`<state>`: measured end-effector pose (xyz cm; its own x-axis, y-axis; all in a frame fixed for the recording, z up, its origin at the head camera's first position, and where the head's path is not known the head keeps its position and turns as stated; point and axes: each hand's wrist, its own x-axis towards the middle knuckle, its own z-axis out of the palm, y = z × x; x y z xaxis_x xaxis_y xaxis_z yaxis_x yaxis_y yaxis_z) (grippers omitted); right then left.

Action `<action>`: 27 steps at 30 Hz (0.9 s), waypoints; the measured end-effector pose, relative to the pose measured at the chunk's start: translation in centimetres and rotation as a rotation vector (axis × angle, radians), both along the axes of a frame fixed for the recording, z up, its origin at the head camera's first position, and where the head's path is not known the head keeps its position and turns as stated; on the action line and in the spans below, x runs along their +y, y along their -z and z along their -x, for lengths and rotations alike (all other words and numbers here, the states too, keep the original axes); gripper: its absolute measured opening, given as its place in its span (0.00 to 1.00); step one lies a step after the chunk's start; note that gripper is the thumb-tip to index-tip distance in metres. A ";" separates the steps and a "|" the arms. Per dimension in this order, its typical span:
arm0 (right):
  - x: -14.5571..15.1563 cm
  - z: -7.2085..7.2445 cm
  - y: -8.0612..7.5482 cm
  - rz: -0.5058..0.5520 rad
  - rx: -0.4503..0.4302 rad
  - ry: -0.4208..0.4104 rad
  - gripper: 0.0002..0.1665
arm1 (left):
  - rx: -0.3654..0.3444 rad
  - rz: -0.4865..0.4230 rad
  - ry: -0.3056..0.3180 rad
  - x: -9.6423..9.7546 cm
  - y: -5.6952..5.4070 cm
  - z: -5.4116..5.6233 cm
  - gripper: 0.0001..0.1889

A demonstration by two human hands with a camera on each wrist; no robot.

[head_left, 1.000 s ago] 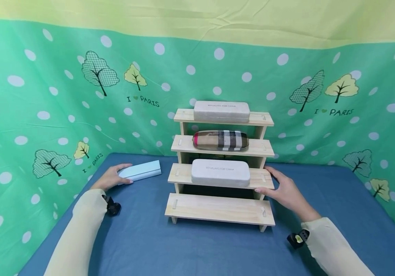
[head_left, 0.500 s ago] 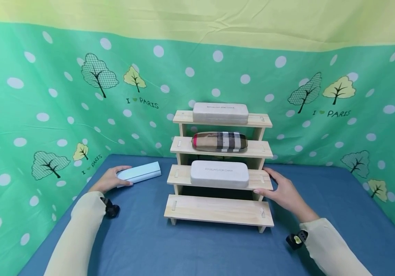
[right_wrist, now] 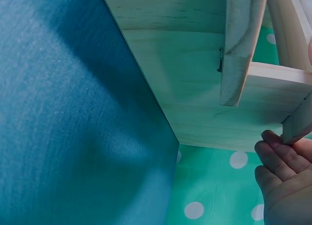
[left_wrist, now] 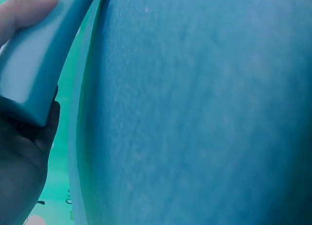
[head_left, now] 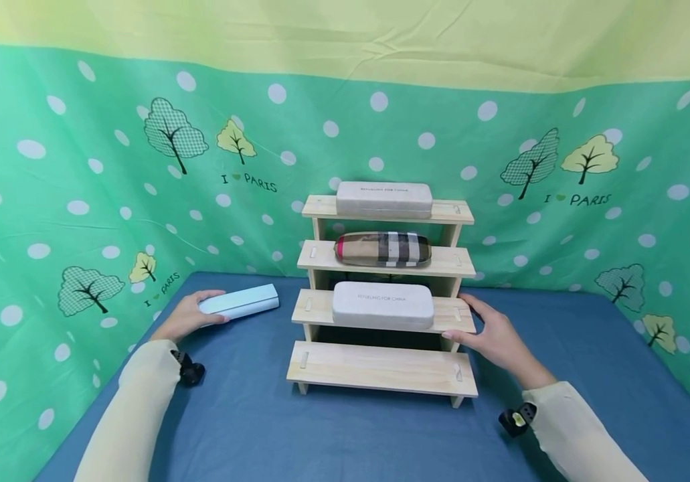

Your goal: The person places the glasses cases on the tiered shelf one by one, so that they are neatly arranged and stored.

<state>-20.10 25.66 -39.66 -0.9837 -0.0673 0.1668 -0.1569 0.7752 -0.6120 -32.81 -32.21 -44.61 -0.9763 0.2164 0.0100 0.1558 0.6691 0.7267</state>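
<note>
A light blue glasses case [head_left: 242,302] is at the left of the table, and my left hand [head_left: 187,317] grips its near-left end. In the left wrist view the thumb [left_wrist: 29,12] lies across the blue case [left_wrist: 29,64], with fingers partly hidden behind it. My right hand [head_left: 498,338] holds the right end of a board on the stepped wooden display stand [head_left: 381,365], thumb at the front edge and fingers behind. The right wrist view shows curled fingertips [right_wrist: 275,142] against that board's end. Whether the blue case touches the cloth I cannot tell.
A white glasses case [head_left: 383,305] lies on the second board from the bottom. Above it is a plaid case [head_left: 383,250], and a greyish-white case [head_left: 384,200] tops the stand. Blue cloth [head_left: 345,442] covers the table; a green dotted curtain [head_left: 296,120] hangs behind.
My left hand and the blue case have shifted slightly to the left. The right hand keeps its hold on the stand. The head view has tilted a little.
</note>
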 end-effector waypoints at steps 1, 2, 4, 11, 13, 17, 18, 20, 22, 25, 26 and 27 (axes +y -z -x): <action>0.0 0.0 0.0 0.001 0.000 -0.001 0.55 | 0.000 -0.001 -0.008 -0.1 0.0 -0.1 0.37; 0.0 0.0 0.0 0.001 -0.001 -0.002 0.55 | -0.001 -0.001 -0.012 -0.2 0.0 -0.2 0.37; 0.0 0.0 0.0 0.001 -0.003 -0.001 0.55 | -0.005 -0.004 -0.015 -0.4 0.1 -0.3 0.37; -0.1 0.0 -0.1 -0.001 -0.010 0.007 0.56 | -0.009 -0.033 -0.034 -1.0 0.0 -0.7 0.37; -0.1 -0.1 -0.1 0.001 -0.011 0.007 0.55 | -0.009 -0.044 -0.040 -1.0 -0.1 -0.9 0.37; -0.2 -0.1 -0.1 0.004 -0.013 0.003 0.55 | -0.012 -0.070 -0.042 -1.0 -0.8 -1.4 0.36; -0.2 -0.1 -0.1 0.004 -0.013 0.003 0.55 | -0.016 -0.078 -0.039 -1.0 -1.0 -1.5 0.36; -0.2 -0.1 -0.1 0.006 -0.013 0.005 0.55 | -0.021 -0.095 -0.031 -0.9 -1.3 -1.7 0.35; -0.1 -0.1 -0.1 0.006 -0.012 0.007 0.55 | -0.024 -0.108 -0.022 -0.9 -1.6 -1.8 0.35; -0.1 -0.1 -0.2 0.008 -0.010 0.008 0.55 | -0.021 -0.127 -0.008 -0.7 -2.2 -2.1 0.34; -0.1 -0.1 -0.2 0.008 -0.010 0.007 0.55 | -0.015 -0.126 -0.004 -0.7 -2.3 -2.2 0.34; -0.1 -0.1 -0.2 0.009 -0.009 0.006 0.55 | -0.008 -0.128 0.000 -0.6 -2.5 -2.3 0.34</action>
<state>-19.98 25.56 -39.49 -0.9856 -0.0596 0.1581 -0.1461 0.7708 -0.6201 -30.51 -32.79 -42.07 -0.9763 0.2142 0.0293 0.1495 0.5709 0.8073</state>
